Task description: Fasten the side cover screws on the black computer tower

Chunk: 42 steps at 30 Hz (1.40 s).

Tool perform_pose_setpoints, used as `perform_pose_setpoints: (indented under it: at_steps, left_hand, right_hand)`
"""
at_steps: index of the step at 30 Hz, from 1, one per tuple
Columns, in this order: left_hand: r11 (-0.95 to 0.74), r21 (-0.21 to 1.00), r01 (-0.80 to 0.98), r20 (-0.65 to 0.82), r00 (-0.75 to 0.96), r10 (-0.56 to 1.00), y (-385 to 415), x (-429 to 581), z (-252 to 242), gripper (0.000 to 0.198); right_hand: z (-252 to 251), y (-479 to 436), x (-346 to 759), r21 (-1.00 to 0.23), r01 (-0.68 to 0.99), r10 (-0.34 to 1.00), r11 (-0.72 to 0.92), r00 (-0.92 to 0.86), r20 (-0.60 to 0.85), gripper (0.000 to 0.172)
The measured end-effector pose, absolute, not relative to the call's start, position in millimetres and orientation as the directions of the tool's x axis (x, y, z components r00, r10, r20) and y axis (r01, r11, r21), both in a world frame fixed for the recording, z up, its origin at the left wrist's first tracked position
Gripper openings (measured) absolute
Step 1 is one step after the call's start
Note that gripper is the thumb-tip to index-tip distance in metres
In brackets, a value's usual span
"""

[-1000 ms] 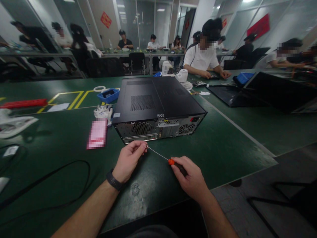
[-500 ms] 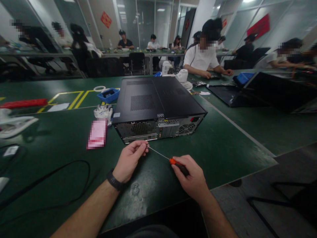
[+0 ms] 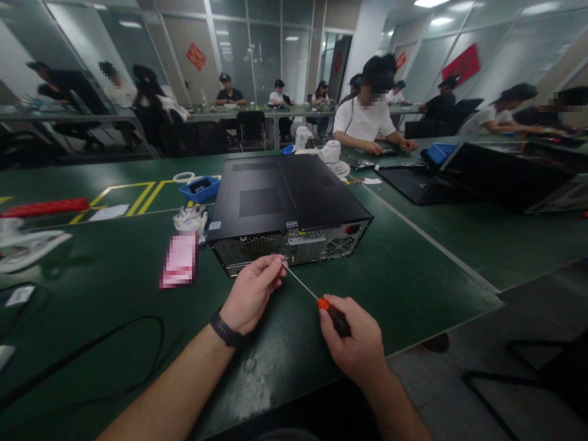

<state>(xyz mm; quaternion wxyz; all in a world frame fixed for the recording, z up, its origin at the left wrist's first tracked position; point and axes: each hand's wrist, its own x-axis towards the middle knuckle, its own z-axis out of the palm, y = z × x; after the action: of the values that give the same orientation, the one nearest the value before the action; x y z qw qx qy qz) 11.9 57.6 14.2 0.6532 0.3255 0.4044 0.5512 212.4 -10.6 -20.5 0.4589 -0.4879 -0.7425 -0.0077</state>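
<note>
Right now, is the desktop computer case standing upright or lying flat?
The desktop computer case lies flat: its broad vented panel faces upward.

The wearer's two hands (image 3: 252, 293), one wristband (image 3: 225, 329), one screwdriver (image 3: 323, 303) and one closed computer case (image 3: 287, 190) show

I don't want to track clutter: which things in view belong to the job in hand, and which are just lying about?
Likely in the job:
screwdriver, handle in right hand, tip at left hand
black computer case, just beyond the hands

Seemingly lying about:
white gloves, beside the case
blurred pink item
blue tray, left of the case
long red object, far left
</note>
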Motion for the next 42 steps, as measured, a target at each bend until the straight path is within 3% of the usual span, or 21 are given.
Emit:
perform_pose_setpoints:
  at_steps: [5, 18, 42]
  left_hand:
    - [0.169, 0.845, -0.507, -0.156, 0.069, 0.985, 75, 23, 29, 0.041]
    - [0.204, 0.768, -0.607, -0.217, 0.052, 0.975, 86, 35, 33, 0.023]
    - [0.153, 0.783, -0.603, -0.222, -0.042, 0.974, 88, 37, 30, 0.029]
  right_hand:
    - [-8, -7, 206, -0.452, 0.749, 0.686, 0.484, -0.004, 0.727, 0.015]
    - [-2, -1, 192, -0.470, 0.724, 0.671, 0.505, 0.014, 0.741, 0.016]
    - [-5, 0, 187, -0.482, 0.711, 0.666, 0.511, 0.027, 0.745, 0.019]
